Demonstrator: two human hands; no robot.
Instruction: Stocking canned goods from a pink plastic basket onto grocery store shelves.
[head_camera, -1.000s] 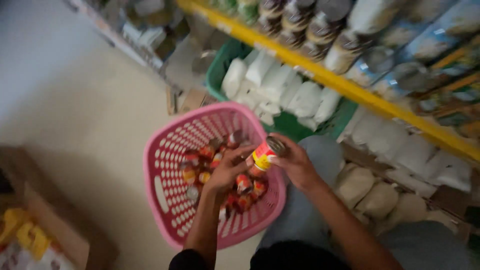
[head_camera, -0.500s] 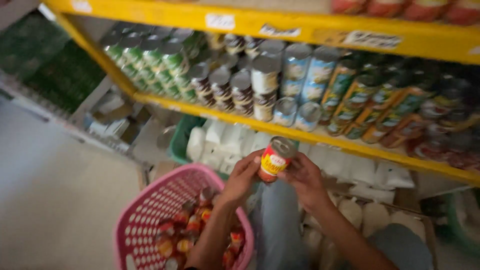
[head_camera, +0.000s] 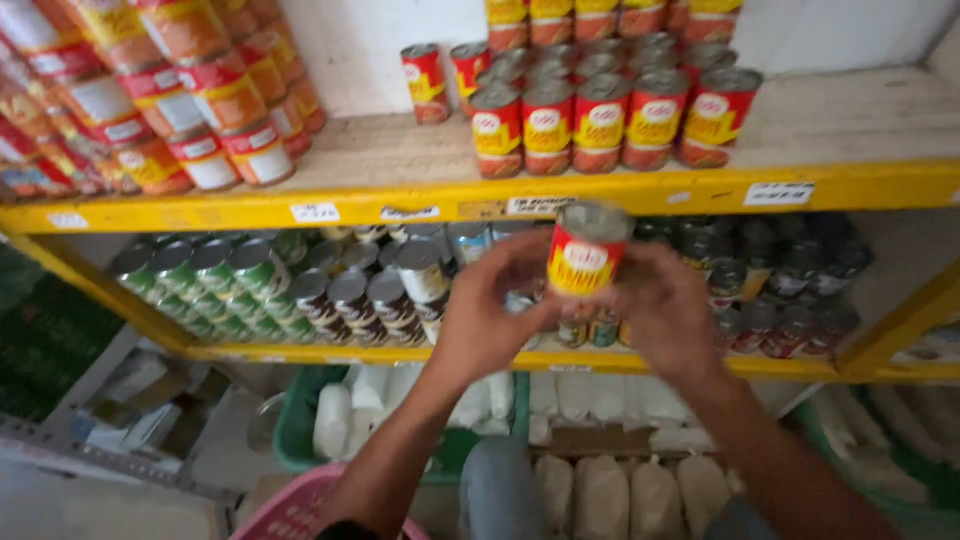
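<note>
One red-and-yellow can (head_camera: 586, 252) sits upright between both hands, the left hand (head_camera: 492, 318) and right hand (head_camera: 668, 312) each grasping its sides, raised just in front of the yellow shelf (head_camera: 420, 205) edge below a cluster of matching cans (head_camera: 600, 118).

Above the raised hands: yellow shelf edge (head_camera: 640, 188) bars straight lift. Beyond it, red-and-yellow cans (head_camera: 600, 125) fill middle; bare wooden shelf (head_camera: 850, 120) open up-right. Up-left, stacked cans (head_camera: 170, 110) block. Behind hands, dark cans (head_camera: 380, 290) crowd.
</note>
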